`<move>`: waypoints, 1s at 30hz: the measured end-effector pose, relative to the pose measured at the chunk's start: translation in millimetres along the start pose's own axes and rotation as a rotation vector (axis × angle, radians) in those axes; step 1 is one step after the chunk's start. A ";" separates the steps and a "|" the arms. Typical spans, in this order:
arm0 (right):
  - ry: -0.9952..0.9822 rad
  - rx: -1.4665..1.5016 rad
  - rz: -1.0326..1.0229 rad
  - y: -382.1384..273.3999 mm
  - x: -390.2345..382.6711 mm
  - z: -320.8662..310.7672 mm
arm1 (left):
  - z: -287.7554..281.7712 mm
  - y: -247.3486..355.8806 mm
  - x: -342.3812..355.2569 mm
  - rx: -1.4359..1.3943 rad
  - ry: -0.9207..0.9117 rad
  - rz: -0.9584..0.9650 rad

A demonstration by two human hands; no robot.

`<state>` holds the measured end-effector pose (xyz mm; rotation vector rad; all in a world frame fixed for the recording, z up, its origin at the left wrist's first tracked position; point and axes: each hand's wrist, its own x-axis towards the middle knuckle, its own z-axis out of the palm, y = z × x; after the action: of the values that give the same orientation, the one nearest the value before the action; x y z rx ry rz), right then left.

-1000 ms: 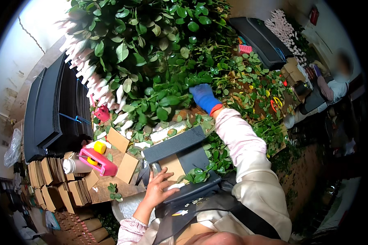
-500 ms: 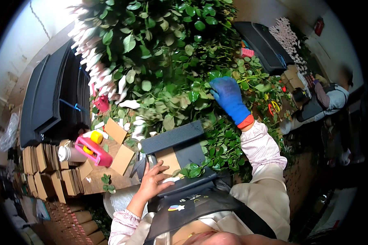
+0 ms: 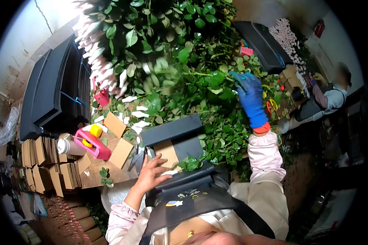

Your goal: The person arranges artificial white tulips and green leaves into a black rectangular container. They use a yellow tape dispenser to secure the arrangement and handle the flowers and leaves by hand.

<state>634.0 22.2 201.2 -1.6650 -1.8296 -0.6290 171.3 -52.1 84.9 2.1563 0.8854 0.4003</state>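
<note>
My left hand, bare with a ring, lies with spread fingers at the left edge of a dark folded corrugated sheet. Its thumb is by a white-sleeved flower head, whose leaves rest on the sheet. A tan cardboard piece lies inside the fold. My right hand, in a blue glove with an orange cuff, is closed on a long green leafy stem above the leaf pile. Motion blurs that stem's left end. Dark-bladed scissors sit beside my left hand.
Leafy stems with white-sleeved heads heap up ahead. At left are stacked dark sheets, cardboard pieces, a pink tape dispenser and a white cup. Red-and-yellow-handled cutters lie right. A co-worker is at far right.
My right hand has moved right and slightly back toward me, drawing a leafy stem out over the pile. My left hand stays on the sheet.
</note>
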 end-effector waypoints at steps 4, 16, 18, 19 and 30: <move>-0.361 0.481 0.090 10.2 -38.2 -37.2 | 3.1 -2.6 2.4 -0.027 -0.020 0.015; -0.995 -0.090 -0.170 31.3 -139.4 -50.1 | 24.9 -16.4 5.9 -0.172 0.139 -0.037; -1.199 -0.405 -0.197 12.0 -121.5 -42.4 | 26.4 -24.2 4.6 -0.073 0.080 0.024; -1.344 -0.445 -0.030 -11.4 -88.1 -37.8 | 22.9 -13.9 6.6 -0.092 0.089 -0.020; -0.517 0.163 0.045 -56.4 -28.4 93.7 | 1.5 1.7 6.4 0.121 0.010 0.113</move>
<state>569.7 59.8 116.3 -1.8668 -2.1135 -0.0173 177.5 -49.2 85.1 2.3243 0.8139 0.4235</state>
